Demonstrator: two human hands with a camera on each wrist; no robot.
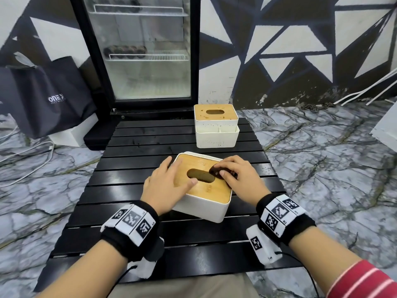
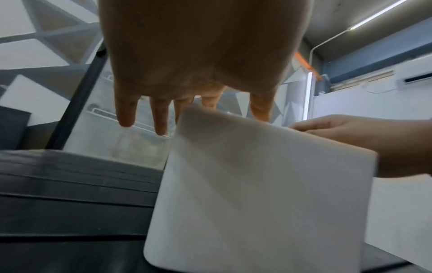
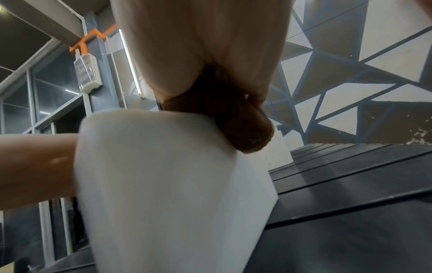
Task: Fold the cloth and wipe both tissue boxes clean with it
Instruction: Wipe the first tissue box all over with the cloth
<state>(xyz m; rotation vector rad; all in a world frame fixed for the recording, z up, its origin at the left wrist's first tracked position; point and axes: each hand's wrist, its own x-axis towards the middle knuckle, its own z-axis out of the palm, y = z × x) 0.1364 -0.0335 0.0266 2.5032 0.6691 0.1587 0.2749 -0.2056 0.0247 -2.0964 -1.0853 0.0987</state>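
Tissue boxes sit on the slatted black worktop (image 1: 133,168): the near box (image 1: 204,203) lies skewed, its long axis and oval slot running from near-right to far-left; the far box (image 1: 216,123) stands beyond it, well apart, squarer to the edge. Left hand (image 1: 165,186), fingers straight, braces the near lid's left side. Right hand (image 1: 238,177), the nearer grip to the work, clenches the bunched brown cloth (image 1: 217,171) against the lid, just right of the slot. Wiping along that axis looks natural.
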